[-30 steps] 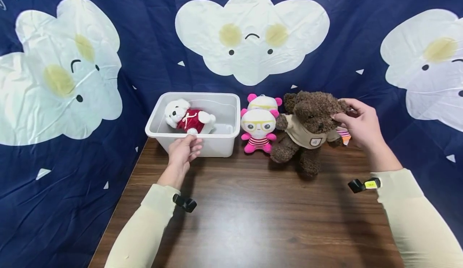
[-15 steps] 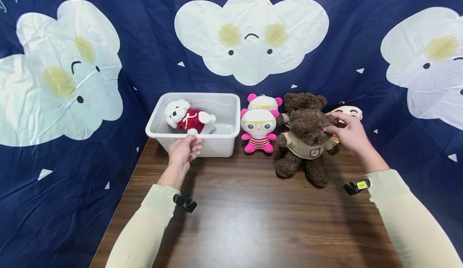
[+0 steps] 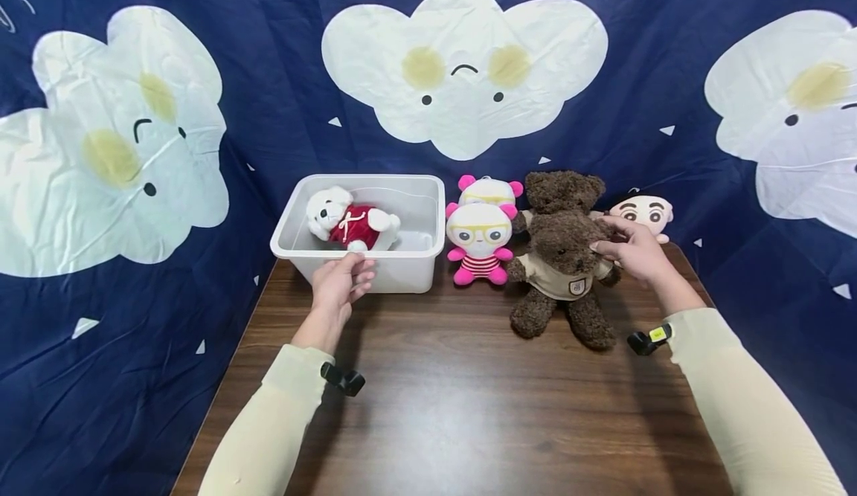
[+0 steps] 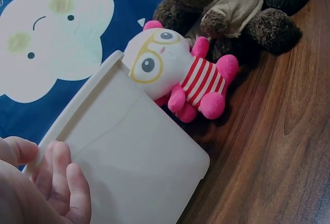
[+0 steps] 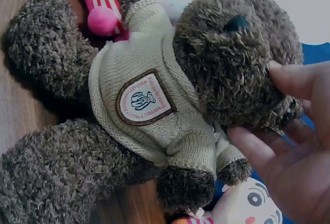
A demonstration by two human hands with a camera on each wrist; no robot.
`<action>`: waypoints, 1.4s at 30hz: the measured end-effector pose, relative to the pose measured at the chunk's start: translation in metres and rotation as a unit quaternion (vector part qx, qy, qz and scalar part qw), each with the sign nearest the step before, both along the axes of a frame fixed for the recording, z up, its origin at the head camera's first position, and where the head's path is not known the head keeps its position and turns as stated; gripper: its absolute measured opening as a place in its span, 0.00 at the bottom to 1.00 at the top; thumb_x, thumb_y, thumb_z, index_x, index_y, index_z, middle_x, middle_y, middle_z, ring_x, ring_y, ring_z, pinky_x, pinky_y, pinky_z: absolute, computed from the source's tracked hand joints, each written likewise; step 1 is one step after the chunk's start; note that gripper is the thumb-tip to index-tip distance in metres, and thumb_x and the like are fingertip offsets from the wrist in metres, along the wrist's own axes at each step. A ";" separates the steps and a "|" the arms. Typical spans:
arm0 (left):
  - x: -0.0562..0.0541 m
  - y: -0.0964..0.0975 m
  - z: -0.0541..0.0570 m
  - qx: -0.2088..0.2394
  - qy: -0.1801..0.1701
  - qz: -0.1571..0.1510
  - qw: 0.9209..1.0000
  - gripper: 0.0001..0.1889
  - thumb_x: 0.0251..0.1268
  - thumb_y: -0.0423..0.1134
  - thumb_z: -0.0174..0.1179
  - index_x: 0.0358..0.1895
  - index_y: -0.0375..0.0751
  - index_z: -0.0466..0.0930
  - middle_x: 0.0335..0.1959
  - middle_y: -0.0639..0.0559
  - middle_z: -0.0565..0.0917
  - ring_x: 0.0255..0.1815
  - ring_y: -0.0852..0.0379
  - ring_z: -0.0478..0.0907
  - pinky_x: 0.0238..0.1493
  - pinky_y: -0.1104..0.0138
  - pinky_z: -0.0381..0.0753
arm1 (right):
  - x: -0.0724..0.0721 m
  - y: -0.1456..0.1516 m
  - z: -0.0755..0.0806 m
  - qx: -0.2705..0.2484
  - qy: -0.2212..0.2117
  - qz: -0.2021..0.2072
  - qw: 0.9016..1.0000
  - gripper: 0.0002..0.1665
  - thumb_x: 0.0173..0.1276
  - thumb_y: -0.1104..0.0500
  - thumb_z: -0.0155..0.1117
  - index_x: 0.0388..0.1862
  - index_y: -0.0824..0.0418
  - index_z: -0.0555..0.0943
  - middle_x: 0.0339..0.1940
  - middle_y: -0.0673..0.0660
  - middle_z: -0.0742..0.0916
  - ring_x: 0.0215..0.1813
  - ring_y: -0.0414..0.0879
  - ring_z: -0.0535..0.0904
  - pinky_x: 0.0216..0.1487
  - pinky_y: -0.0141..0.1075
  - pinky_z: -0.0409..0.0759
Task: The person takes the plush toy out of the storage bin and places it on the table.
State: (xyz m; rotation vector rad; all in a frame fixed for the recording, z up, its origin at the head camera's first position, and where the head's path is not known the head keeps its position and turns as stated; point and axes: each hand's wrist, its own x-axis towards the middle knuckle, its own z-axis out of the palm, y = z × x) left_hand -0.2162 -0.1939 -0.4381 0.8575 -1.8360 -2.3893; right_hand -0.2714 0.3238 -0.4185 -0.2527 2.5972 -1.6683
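My left hand (image 3: 338,285) grips the front rim of the pale grey plastic bin (image 3: 395,269), thumb over the rim and fingers down the outer wall. A white plush dog (image 3: 352,226) in a red top lies inside it. My right hand (image 3: 632,249) holds a brown teddy bear (image 3: 550,279) by the ear side of its head. That bear wears a beige knit sweater with a crest badge (image 5: 146,100). Its legs hang down toward the table, and it overlaps a second brown bear (image 3: 562,189) behind it, mostly hidden.
Two pink-and-white panda plushes, one in front (image 3: 480,237) and one behind (image 3: 487,187), sit between bin and bears. A black-haired doll (image 3: 643,212) is partly hidden behind my right hand. Dark blue cloth (image 3: 281,139) with clouds surrounds the wooden table (image 3: 442,407).
My right hand has moved left and lower with the teddy bear, which came forward and straightened upright. The second bear and the black-haired doll have come into sight. My left hand stays at the rim.
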 end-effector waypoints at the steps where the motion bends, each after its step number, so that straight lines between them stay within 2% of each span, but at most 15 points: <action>1: 0.000 0.000 0.000 0.000 0.000 -0.001 1.000 0.10 0.70 0.41 0.64 0.46 0.40 0.82 0.28 0.57 0.91 0.24 0.64 0.85 0.27 0.73 0.87 | 0.000 0.000 0.001 0.002 -0.001 0.005 1.000 0.34 0.70 0.69 0.64 0.74 0.70 0.68 0.40 0.32 0.84 0.40 0.28 0.83 0.41 0.29 0.88; 6: 0.000 0.000 0.000 0.005 0.005 -0.004 1.000 0.10 0.70 0.40 0.63 0.47 0.40 0.80 0.27 0.57 0.91 0.23 0.64 0.85 0.27 0.73 0.87 | 0.002 -0.002 0.007 0.010 -0.010 0.007 1.000 0.35 0.72 0.63 0.66 0.75 0.66 0.67 0.45 0.35 0.83 0.43 0.29 0.83 0.43 0.30 0.88; 9: -0.001 -0.001 0.000 0.010 0.007 -0.005 1.000 0.10 0.69 0.40 0.63 0.47 0.40 0.78 0.26 0.57 0.90 0.23 0.65 0.85 0.27 0.73 0.87 | 0.003 -0.005 0.010 0.015 -0.019 0.001 1.000 0.39 0.73 0.61 0.66 0.78 0.67 0.62 0.57 0.51 0.83 0.42 0.27 0.82 0.44 0.30 0.88; 13: -0.002 -0.001 -0.001 0.012 0.008 -0.002 1.000 0.09 0.69 0.39 0.63 0.47 0.40 0.78 0.26 0.57 0.90 0.22 0.65 0.85 0.26 0.73 0.87 | 0.002 -0.007 0.011 0.018 -0.032 -0.006 0.999 0.42 0.75 0.59 0.64 0.80 0.68 0.57 0.71 0.72 0.71 0.41 0.25 0.81 0.49 0.29 0.87; 22: -0.002 -0.002 -0.002 0.006 -0.006 -0.002 1.000 0.11 0.69 0.41 0.64 0.48 0.40 0.79 0.26 0.58 0.90 0.22 0.64 0.85 0.27 0.73 0.87 | 0.000 -0.008 0.009 0.012 -0.038 -0.003 0.999 0.40 0.76 0.58 0.63 0.80 0.68 0.58 0.74 0.70 0.68 0.46 0.22 0.78 0.52 0.28 0.86; 29: 0.001 0.001 -0.001 0.005 -0.005 -0.003 1.000 0.11 0.70 0.40 0.62 0.48 0.39 0.78 0.26 0.57 0.90 0.22 0.64 0.85 0.25 0.74 0.86 | 0.001 -0.007 0.013 0.023 -0.028 -0.002 0.999 0.38 0.76 0.59 0.62 0.79 0.68 0.60 0.72 0.68 0.70 0.46 0.21 0.77 0.48 0.23 0.85; 36: 0.002 0.001 0.002 0.003 -0.006 -0.007 1.000 0.11 0.70 0.40 0.62 0.49 0.40 0.79 0.26 0.57 0.91 0.22 0.64 0.85 0.26 0.73 0.87 | 0.000 -0.007 0.027 0.029 -0.014 -0.003 0.999 0.36 0.76 0.59 0.63 0.76 0.69 0.62 0.69 0.66 0.72 0.48 0.23 0.77 0.46 0.20 0.83; 40: 0.003 0.001 0.004 0.003 -0.005 -0.009 1.000 0.12 0.70 0.41 0.63 0.49 0.39 0.80 0.26 0.58 0.91 0.23 0.64 0.85 0.27 0.73 0.87 | -0.002 -0.009 0.039 0.055 0.007 -0.003 0.998 0.35 0.76 0.58 0.63 0.75 0.69 0.64 0.69 0.69 0.74 0.48 0.24 0.76 0.43 0.21 0.83; 42: 0.003 0.001 0.004 0.005 -0.003 -0.010 1.000 0.12 0.70 0.41 0.63 0.49 0.38 0.81 0.26 0.57 0.91 0.23 0.64 0.85 0.28 0.73 0.87 | -0.003 -0.012 0.048 0.075 0.022 -0.006 0.997 0.34 0.75 0.57 0.64 0.74 0.69 0.65 0.68 0.69 0.75 0.50 0.28 0.77 0.40 0.21 0.82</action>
